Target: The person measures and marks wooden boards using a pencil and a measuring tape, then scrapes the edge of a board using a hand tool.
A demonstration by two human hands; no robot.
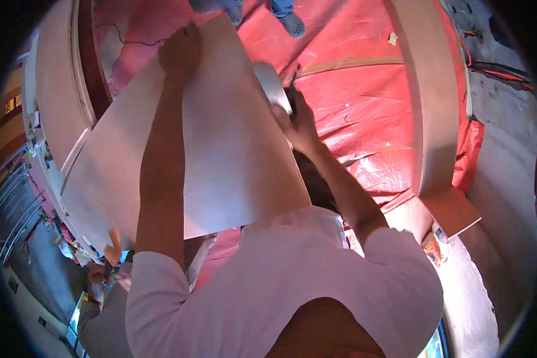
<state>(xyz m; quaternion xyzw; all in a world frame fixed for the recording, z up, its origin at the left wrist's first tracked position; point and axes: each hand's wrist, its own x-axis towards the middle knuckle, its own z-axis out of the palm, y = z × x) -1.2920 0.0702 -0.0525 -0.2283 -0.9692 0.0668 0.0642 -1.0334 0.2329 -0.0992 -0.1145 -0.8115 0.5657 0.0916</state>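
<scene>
A large, smooth, pale brown panel (238, 143) fills the space before me, its far end narrowing in this view. My left hand (181, 53) rests on its far left part, with the fingers at the edge and seeming to curl over it. Along the right edge, my right hand (298, 122) is closed around a tool with a shiny grey, flat-looking body (272, 88) and a dark part by the fingers. The tool lies against the panel's edge. Its exact kind does not show, and my palm hides its handle.
Red sheeting (358, 107) covers the floor. A long brown board (432, 95) stands at the right, and more boards (53, 77) are at the left. Another person's shoes (292, 25) show at the far side; another person's hand (112, 247) is at lower left. Cables (501, 73) lie far right.
</scene>
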